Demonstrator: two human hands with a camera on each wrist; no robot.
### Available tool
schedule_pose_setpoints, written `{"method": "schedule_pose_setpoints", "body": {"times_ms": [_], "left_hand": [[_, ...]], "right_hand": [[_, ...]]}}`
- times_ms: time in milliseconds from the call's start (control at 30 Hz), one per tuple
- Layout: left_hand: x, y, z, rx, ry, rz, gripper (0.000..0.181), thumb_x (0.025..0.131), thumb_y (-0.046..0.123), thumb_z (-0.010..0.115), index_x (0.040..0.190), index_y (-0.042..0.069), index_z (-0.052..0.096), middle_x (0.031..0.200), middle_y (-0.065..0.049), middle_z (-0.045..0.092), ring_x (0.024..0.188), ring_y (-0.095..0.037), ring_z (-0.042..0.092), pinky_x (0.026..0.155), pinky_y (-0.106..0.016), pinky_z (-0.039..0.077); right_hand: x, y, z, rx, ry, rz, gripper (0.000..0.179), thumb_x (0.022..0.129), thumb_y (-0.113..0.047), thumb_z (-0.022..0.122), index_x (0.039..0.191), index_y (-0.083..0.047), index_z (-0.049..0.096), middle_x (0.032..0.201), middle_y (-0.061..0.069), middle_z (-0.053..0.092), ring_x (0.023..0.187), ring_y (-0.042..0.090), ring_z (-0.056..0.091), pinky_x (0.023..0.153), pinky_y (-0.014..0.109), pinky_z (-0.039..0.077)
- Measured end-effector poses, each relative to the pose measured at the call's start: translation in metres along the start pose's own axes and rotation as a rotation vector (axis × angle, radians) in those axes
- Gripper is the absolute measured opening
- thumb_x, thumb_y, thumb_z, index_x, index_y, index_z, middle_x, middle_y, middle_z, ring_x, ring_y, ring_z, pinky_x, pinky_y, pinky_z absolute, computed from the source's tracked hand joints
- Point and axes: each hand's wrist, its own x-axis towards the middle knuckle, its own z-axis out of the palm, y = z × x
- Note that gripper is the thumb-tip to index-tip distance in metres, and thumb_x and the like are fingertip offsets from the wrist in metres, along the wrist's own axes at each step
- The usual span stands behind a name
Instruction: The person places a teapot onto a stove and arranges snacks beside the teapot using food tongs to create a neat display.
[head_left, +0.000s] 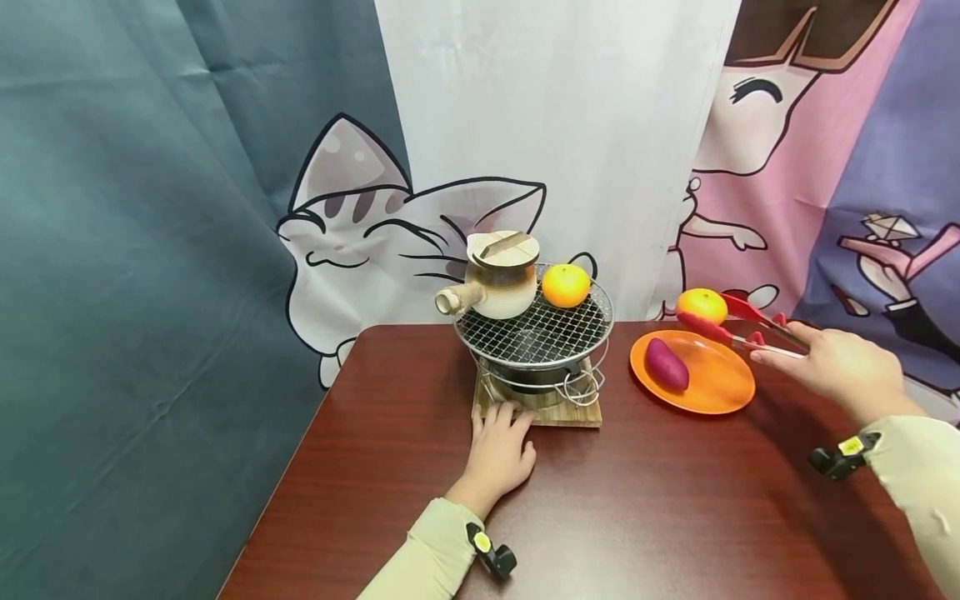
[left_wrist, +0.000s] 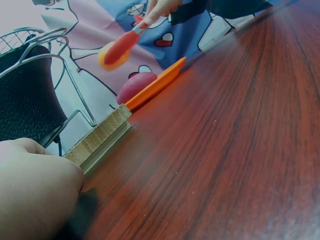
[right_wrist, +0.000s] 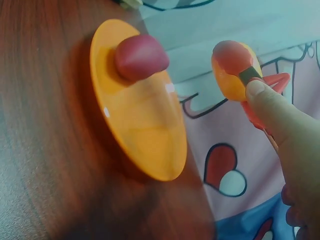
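Note:
With my right hand (head_left: 855, 371) I grip a pair of tongs (head_left: 705, 328) with red tips. Pinched between those tips is a mandarin orange (head_left: 702, 304), raised above the far rim of an orange plate (head_left: 720, 383). On that plate lies a purple sweet potato (head_left: 666, 365). My left hand (head_left: 495, 454) rests with relaxed fingers at the front edge of the wooden board (head_left: 570, 416) under a small round grill. In the right wrist view the thumb presses along the tongs, and the held mandarin (right_wrist: 227, 82) is apart from the plate.
The grill's wire mesh (head_left: 536, 342) carries a clay teapot (head_left: 502, 292) with a side handle pointing left, and a second mandarin (head_left: 566, 285) beside it. A wire frame surrounds the black grill body. A printed curtain (head_left: 555, 108) hangs behind the brown table (head_left: 630, 517).

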Motion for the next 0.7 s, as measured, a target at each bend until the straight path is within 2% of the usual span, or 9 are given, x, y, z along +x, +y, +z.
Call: {"method": "schedule_pose_setpoints", "body": {"times_ms": [233, 700], "left_hand": [[0.000, 0.000, 0.000, 0.002, 0.004, 0.002, 0.046, 0.084, 0.028, 0.065, 0.130, 0.027, 0.064, 0.128, -0.001, 0.056, 0.126, -0.026, 0.048, 0.107, -0.066, 0.029], [-0.001, -0.001, 0.002, 0.003, 0.015, 0.009, 0.046, 0.083, 0.029, 0.065, 0.130, 0.028, 0.064, 0.127, -0.001, 0.056, 0.126, -0.026, 0.048, 0.106, -0.065, 0.030]], "right_hand": [[0.000, -0.007, -0.012, -0.005, 0.017, -0.025, 0.103, 0.083, -0.083, 0.048, 0.151, -0.006, 0.043, 0.130, 0.044, 0.047, 0.102, 0.060, 0.052, 0.060, 0.066, 0.046], [-0.007, -0.023, -0.026, -0.007, 0.039, -0.071, 0.099, 0.082, -0.083, 0.050, 0.148, -0.009, 0.047, 0.129, 0.041, 0.050, 0.102, 0.058, 0.055, 0.058, 0.064, 0.046]]}}
